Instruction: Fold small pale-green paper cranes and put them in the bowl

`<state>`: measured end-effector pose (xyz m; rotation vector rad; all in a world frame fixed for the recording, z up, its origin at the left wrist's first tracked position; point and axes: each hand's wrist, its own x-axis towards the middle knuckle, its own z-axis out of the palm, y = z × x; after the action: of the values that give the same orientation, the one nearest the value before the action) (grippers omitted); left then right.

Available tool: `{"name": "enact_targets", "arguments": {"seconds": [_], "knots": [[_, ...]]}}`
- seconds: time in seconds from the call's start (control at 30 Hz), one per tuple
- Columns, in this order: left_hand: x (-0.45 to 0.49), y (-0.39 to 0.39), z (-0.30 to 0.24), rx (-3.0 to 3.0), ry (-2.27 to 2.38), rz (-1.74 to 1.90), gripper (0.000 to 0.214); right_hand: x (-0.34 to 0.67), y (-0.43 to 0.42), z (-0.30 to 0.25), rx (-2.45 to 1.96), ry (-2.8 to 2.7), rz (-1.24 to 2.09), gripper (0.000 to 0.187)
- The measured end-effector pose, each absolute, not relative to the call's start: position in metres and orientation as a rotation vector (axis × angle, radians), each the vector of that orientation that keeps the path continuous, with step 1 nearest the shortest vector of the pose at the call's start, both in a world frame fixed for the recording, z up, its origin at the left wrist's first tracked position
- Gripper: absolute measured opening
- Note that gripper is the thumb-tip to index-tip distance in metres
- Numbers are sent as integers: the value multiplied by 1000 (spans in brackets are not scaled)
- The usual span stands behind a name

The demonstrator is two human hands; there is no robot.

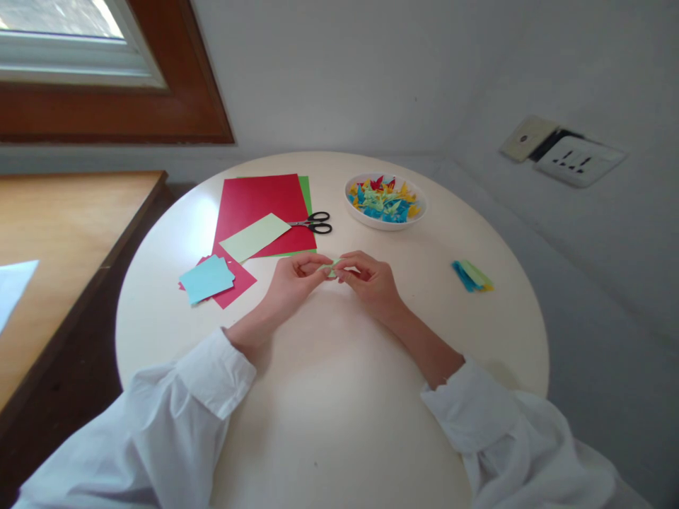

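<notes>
Over the middle of the round white table point(318, 424), my left hand point(297, 276) and my right hand point(371, 279) meet fingertip to fingertip. Between them they pinch a small folded piece of light green paper point(333, 268), mostly covered by the fingers, so its exact shape is hidden. Just beyond my hands lie red paper sheets point(254, 201) with a green sheet point(305, 194) under them. A pale green paper strip point(255, 237) rests across the red, and black-handled scissors point(318, 223) lie half under that strip.
At the back right stands a white dish point(386, 225) full of colourful folded paper cranes point(390, 201). Light blue paper pieces point(208, 279) are stacked over pink paper point(236, 283) on the left. Several folded paper pieces point(471, 276) lie at right. A wooden table point(68, 226) adjoins on the left.
</notes>
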<state>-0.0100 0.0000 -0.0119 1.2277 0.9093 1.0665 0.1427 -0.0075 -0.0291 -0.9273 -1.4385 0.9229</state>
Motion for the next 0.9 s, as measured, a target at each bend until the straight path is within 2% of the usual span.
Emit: {"name": "enact_targets", "arguments": {"seconds": [0.17, 0.43, 0.9], "knots": [[-9, 0, -14, 1305, 934, 1085, 36, 141, -7, -29, -936, -1420, 920, 13], [-10, 0, -13, 1322, 948, 1092, 35, 138, -8, -28, -945, -1381, 1006, 13], [-12, 0, -20, 1348, 896, 1104, 31, 135, -13, -24, -950, -1367, 955, 12]]}}
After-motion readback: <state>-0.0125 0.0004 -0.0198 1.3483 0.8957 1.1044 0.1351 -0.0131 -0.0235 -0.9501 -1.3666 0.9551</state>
